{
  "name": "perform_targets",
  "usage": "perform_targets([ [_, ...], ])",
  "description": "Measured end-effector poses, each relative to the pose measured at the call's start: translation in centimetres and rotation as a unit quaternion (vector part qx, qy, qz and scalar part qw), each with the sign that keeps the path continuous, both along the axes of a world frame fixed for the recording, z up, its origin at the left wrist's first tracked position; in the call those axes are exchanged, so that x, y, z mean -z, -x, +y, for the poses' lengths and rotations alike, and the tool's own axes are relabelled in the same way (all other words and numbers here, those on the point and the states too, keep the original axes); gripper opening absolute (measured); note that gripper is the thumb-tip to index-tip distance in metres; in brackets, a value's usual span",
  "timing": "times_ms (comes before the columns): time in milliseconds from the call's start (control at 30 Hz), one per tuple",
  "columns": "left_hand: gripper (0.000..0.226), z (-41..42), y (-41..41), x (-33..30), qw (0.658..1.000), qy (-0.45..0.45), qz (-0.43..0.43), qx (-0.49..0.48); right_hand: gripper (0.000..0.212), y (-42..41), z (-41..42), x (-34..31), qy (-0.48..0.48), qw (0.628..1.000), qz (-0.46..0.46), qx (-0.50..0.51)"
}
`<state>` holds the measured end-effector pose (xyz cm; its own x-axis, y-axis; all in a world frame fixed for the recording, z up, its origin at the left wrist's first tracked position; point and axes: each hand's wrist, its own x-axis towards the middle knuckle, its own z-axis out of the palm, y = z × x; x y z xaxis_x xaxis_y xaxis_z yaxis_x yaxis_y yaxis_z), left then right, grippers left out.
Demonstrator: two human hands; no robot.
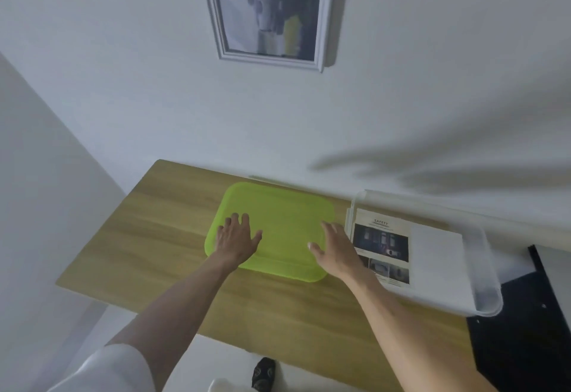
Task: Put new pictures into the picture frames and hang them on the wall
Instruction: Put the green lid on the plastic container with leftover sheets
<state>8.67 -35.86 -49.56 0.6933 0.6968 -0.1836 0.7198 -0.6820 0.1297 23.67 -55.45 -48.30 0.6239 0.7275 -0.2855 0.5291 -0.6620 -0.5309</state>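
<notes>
Head view: a wooden table (173,237) stands against a white wall (401,82). On the wall, above the table's far edge, hangs a frame (323,15) with a pale moulding, holding a blurred picture (272,5) of dark and yellow shapes.

A green lid (287,221), flat with rounded corners, lies in the middle of the table. The left hand (236,240) rests palm down on the lid's left part, fingers spread and flat, gripping nothing. The right hand (335,248) is at the lid's right edge, fingers extended and apart, thumb over the lid; it holds nothing, and whether it touches the lid I cannot tell.

Just right of the lid sits a clear bin (482,271), reaching past the table's right end. In it lies a printed sheet (383,243) headed "SAFETY" with dark photos, and a blank white sheet (438,255) beside it on the right.

A white sleeve (117,367) covers the left upper arm. A dark shoe (263,373) shows on the floor near the table's near edge
</notes>
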Motion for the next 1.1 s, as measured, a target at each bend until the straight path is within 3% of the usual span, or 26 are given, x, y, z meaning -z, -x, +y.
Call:
perform_targets([
  [233, 0.076, 6.2, 0.9, 1.7, 0.993, 0.079, 0.057, -0.064, 0.077, 1.4, 4.2, 2.9, 0.136, 0.979, 0.043, 0.144],
  [400, 0.079, 8.6, 1.1, 3.0, 0.972, 0.174, 0.049, -0.149, 0.08, 1.6, 5.4, 4.2, 0.151, 0.964, 0.089, 0.198],
  [667, 0.064, 11.9, 1.9, 3.5, 0.937, 0.242, -0.055, -0.245, 0.07, 0.8, 6.6, 4.0, 0.101, 0.922, 0.158, 0.338],
  [867, 0.057, 15.1, 3.6, 2.9, 0.91, 0.293, -0.08, -0.283, 0.042, 0.1, 6.8, 4.0, 0.031, 0.916, 0.226, 0.33],
  [1100, 0.087, 14.9, 4.8, 1.0, 0.889, 0.323, -0.131, -0.296, 0.047, -0.7, 6.3, 2.9, -0.016, 0.911, 0.262, 0.318],
])
